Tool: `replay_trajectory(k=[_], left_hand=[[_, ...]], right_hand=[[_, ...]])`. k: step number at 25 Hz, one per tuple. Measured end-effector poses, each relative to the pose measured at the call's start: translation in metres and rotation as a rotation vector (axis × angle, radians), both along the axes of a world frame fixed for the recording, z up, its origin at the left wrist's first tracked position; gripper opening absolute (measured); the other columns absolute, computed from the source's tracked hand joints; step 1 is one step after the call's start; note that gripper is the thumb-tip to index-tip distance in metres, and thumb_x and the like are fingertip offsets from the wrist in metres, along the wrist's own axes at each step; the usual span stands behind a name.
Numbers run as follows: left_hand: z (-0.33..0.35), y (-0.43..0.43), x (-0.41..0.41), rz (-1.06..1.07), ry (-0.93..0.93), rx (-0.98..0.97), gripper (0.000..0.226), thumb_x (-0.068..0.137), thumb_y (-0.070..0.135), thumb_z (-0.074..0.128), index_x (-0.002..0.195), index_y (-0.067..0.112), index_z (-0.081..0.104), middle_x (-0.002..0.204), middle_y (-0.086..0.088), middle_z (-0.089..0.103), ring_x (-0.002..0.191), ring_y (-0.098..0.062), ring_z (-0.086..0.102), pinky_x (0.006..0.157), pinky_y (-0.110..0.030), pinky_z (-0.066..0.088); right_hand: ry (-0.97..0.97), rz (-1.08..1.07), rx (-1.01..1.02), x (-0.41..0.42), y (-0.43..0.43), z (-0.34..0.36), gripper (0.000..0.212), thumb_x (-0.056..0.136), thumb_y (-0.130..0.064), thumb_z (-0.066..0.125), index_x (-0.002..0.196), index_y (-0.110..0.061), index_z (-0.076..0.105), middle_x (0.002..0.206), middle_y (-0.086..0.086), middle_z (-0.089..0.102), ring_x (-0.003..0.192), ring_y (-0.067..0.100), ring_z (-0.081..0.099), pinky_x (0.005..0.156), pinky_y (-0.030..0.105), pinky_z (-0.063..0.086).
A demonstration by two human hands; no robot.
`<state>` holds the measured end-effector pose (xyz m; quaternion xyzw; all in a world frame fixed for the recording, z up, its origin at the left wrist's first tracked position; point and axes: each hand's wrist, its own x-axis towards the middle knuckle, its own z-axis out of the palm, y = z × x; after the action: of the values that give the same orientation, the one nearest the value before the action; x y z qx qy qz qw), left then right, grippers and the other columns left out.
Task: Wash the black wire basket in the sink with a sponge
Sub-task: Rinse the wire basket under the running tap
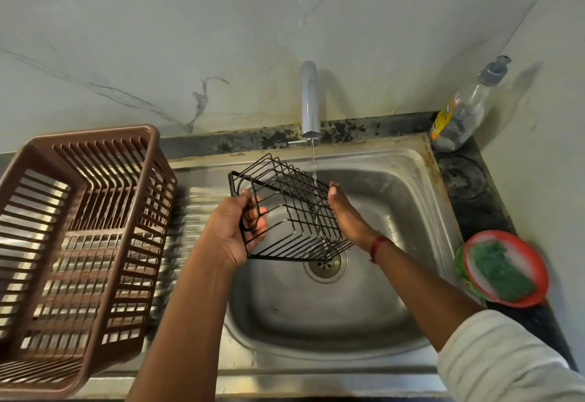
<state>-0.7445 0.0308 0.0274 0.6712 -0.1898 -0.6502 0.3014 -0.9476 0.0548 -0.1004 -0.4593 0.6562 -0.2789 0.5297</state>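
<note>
Black wire basket [294, 208] over the sink [395, 180], under the running tap [309, 101].
My left hand [235, 227] curls round its rim wire, my right hand [345, 211] presses flat-fingered against the other end. The basket is tipped sideways, mouth leftward, long axis left to right. Green sponge [503, 270] lies in the red dish [538, 262].

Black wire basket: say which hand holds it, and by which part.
The left hand holds the black wire basket, grip curled round its left-end wire loop. The right hand lies open against its right side.
</note>
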Motion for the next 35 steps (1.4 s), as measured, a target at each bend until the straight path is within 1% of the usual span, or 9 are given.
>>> replay_trajectory(k=[4, 6, 9, 13, 18, 25, 29, 32, 35], left_hand=[[-0.003, 0.0, 0.001, -0.025, 0.007, 0.016, 0.031, 0.108, 0.035, 0.049, 0.084, 0.018, 0.059, 0.054, 0.002, 0.057, 0.036, -0.009, 0.049, 0.038, -0.017, 0.041], [-0.006, 0.002, -0.002, -0.041, 0.006, 0.012, 0.031, 0.109, 0.032, 0.049, 0.085, 0.014, 0.06, 0.053, -0.001, 0.056, 0.036, -0.01, 0.048, 0.035, -0.018, 0.04], [-0.008, 0.007, -0.008, -0.068, -0.033, -0.021, 0.031, 0.108, 0.031, 0.052, 0.089, 0.009, 0.063, 0.052, -0.004, 0.057, 0.036, -0.01, 0.049, 0.035, -0.02, 0.042], [-0.009, 0.006, -0.015, -0.031, -0.064, -0.029, 0.032, 0.107, 0.032, 0.054, 0.086, 0.01, 0.064, 0.051, -0.003, 0.058, 0.036, -0.01, 0.052, 0.038, -0.019, 0.045], [-0.012, -0.002, -0.014, 0.052, -0.013, 0.015, 0.033, 0.107, 0.034, 0.052, 0.08, 0.018, 0.062, 0.048, 0.003, 0.058, 0.034, -0.009, 0.052, 0.037, -0.016, 0.044], [-0.012, 0.001, 0.002, 0.053, 0.018, 0.027, 0.032, 0.107, 0.035, 0.052, 0.08, 0.021, 0.063, 0.056, 0.005, 0.057, 0.035, -0.006, 0.05, 0.041, -0.015, 0.043], [-0.009, 0.002, 0.005, 0.016, 0.019, 0.005, 0.031, 0.107, 0.034, 0.052, 0.079, 0.022, 0.061, 0.06, 0.004, 0.055, 0.037, -0.007, 0.049, 0.04, -0.016, 0.043], [-0.01, 0.003, 0.004, -0.013, 0.02, -0.014, 0.035, 0.106, 0.031, 0.051, 0.072, 0.023, 0.056, 0.054, 0.004, 0.052, 0.038, -0.01, 0.048, 0.04, -0.017, 0.042], [-0.01, 0.003, 0.001, -0.022, 0.013, -0.012, 0.037, 0.104, 0.029, 0.051, 0.068, 0.022, 0.055, 0.057, 0.001, 0.051, 0.042, -0.013, 0.048, 0.043, -0.017, 0.042]], right_hand=[[0.102, 0.011, 0.024, 0.004, -0.018, 0.005, 0.085, 0.088, -0.076, 0.007, 0.157, -0.027, -0.001, 0.164, -0.005, -0.009, 0.15, 0.013, -0.009, 0.122, 0.042, -0.002], [0.099, -0.058, 0.005, 0.011, -0.035, 0.008, 0.098, 0.076, -0.09, 0.006, 0.152, -0.031, 0.02, 0.163, -0.002, 0.014, 0.15, 0.02, 0.009, 0.12, 0.052, 0.01], [0.032, -0.123, -0.11, 0.031, -0.045, 0.035, 0.07, 0.091, -0.076, 0.017, 0.13, -0.028, 0.047, 0.137, 0.003, 0.047, 0.128, 0.014, 0.037, 0.111, 0.043, 0.027], [-0.014, -0.018, -0.302, 0.058, -0.043, 0.08, 0.055, 0.105, -0.044, 0.022, 0.141, -0.007, 0.044, 0.15, 0.011, 0.041, 0.138, 0.02, 0.037, 0.116, 0.047, 0.026], [0.085, 0.183, -0.385, 0.067, -0.021, 0.085, 0.083, 0.084, -0.077, 0.001, 0.156, -0.036, 0.003, 0.164, -0.01, -0.007, 0.15, 0.006, -0.009, 0.121, 0.04, -0.006], [0.065, 0.098, -0.14, 0.019, 0.003, 0.019, 0.091, 0.076, -0.085, -0.008, 0.155, -0.04, 0.0, 0.161, -0.016, -0.012, 0.148, 0.009, -0.014, 0.119, 0.04, -0.006], [-0.02, -0.037, 0.062, -0.002, -0.009, 0.008, 0.082, 0.09, -0.073, 0.008, 0.154, -0.025, 0.025, 0.161, 0.006, 0.021, 0.148, 0.029, 0.021, 0.117, 0.049, 0.019], [0.07, -0.097, -0.086, -0.009, -0.037, 0.026, 0.046, 0.102, -0.044, 0.041, 0.122, -0.009, 0.063, 0.124, 0.021, 0.063, 0.113, 0.039, 0.06, 0.101, 0.05, 0.049], [0.212, -0.141, -0.304, -0.015, -0.066, 0.049, 0.019, 0.096, -0.018, 0.06, 0.113, -0.015, 0.069, 0.106, 0.001, 0.071, 0.09, 0.015, 0.066, 0.083, 0.025, 0.056]])
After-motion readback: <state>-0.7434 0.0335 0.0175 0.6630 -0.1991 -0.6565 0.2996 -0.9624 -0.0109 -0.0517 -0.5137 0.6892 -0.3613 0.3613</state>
